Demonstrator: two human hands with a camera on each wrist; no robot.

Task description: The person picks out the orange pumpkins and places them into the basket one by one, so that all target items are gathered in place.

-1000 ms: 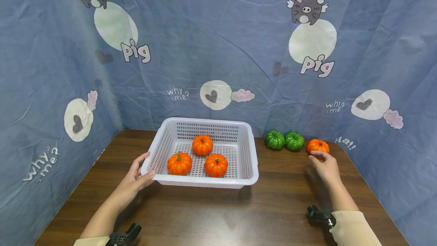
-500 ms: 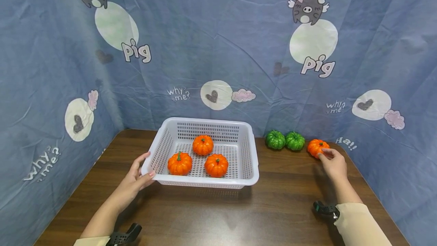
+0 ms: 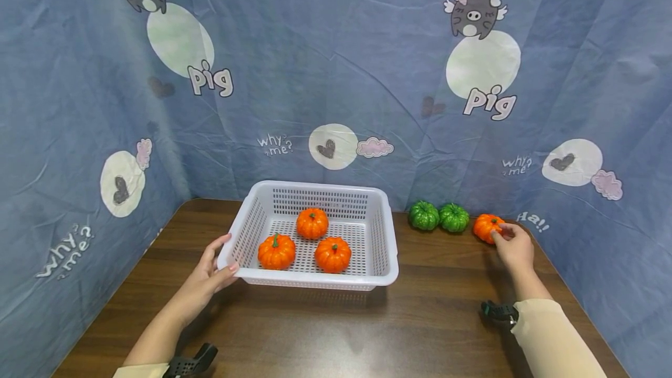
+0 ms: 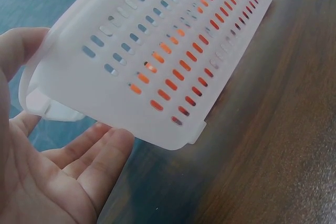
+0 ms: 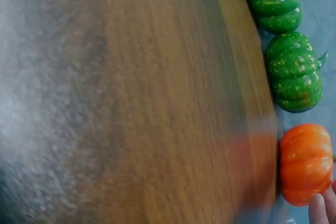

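My left hand point(image 3: 202, 276) holds the near left corner of a white plastic basket point(image 3: 385, 279) with slotted walls. In the left wrist view its fingers point(image 4: 107, 163) lie below the basket's corner point(image 4: 79, 90). Inside the basket sit three small orange pumpkins, one at the back point(image 3: 312, 223), one at the left point(image 3: 276, 251) and one at the right point(image 3: 333, 254). My right hand point(image 3: 515, 249) touches the right side of another orange pumpkin point(image 3: 485, 227) on the table. Thumb and fingertip sit close together on it; in the right wrist view most of this hand is out of frame.
Two green pumpkins, the left one point(image 3: 423, 215) and the right one point(image 3: 454, 217), stand side by side left of the touched orange one. They sit along the back edge of the brown wooden table point(image 3: 336, 331). Blue printed cloth point(image 3: 336, 63) hangs behind and at both sides.
My right hand has moved from in front of the orange pumpkin to its right side, its fingertips now against it. The left hand and the basket have stayed in place.
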